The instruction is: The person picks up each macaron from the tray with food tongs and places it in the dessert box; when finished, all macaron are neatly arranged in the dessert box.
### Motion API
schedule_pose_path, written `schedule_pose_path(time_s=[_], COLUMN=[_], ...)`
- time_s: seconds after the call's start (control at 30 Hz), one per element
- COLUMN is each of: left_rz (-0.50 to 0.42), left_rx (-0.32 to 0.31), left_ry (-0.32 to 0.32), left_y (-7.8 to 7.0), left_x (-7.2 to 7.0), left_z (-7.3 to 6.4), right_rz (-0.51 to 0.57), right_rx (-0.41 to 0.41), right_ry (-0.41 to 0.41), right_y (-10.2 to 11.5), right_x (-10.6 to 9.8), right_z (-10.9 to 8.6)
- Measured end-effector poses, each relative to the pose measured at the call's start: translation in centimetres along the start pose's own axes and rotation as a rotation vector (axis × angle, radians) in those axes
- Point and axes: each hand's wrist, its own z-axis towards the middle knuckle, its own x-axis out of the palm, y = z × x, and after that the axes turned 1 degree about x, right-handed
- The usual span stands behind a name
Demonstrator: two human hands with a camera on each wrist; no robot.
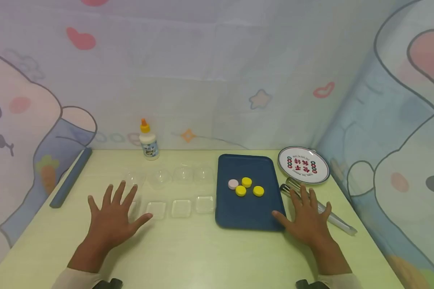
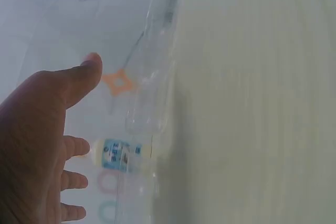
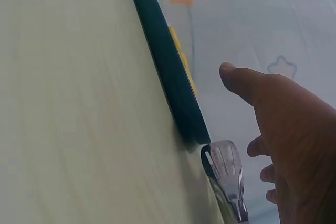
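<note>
My left hand (image 1: 111, 220) is spread with straight fingers over the table's left side, holding nothing. Near its fingertips stand clear plastic containers: several square ones (image 1: 181, 208) in a front row and several rounded ones (image 1: 183, 175) behind. On the other side my right hand (image 1: 308, 220), also spread and holding nothing, hovers by the right edge of a dark blue tray (image 1: 251, 214). Three yellow round pieces (image 1: 258, 191) and one pale pink piece (image 1: 233, 184), macaron-like in shape, lie on that tray. Metal tongs (image 1: 334, 220) lie partly hidden beneath the right hand; their slotted end (image 3: 226, 163) shows in the right wrist view.
A white plate (image 1: 304, 176) with red lettering lies at the back right. At the back left stands a white glue-type bottle (image 1: 149, 145) with an orange tip. A grey-blue bar (image 1: 71, 178) lies along the left edge. A printed cloth (image 1: 202, 80) hangs behind the table.
</note>
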Motion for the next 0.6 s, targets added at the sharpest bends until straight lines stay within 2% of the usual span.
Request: schedule_pose_path(time_s=[0.13, 0.37, 0.6], left_rz=[0.005, -0.042, -0.072], left_rx=[0.047, 0.147, 0.237], left_ry=[0.011, 0.039, 0.038], left_y=[-1.4, -4.6, -7.0], left_x=[0.1, 0.2, 1.3], left_z=[0.8, 2.5, 4.1], right_rz=[0.001, 0.008, 0.024], right_rx=[0.004, 0.01, 0.025], right_ry=[-0.014, -0.048, -0.076], right_y=[-1.0, -2.6, -3.6], right_x=[-0.1, -0.5, -0.8], right_z=[0.5, 1.8, 3.0])
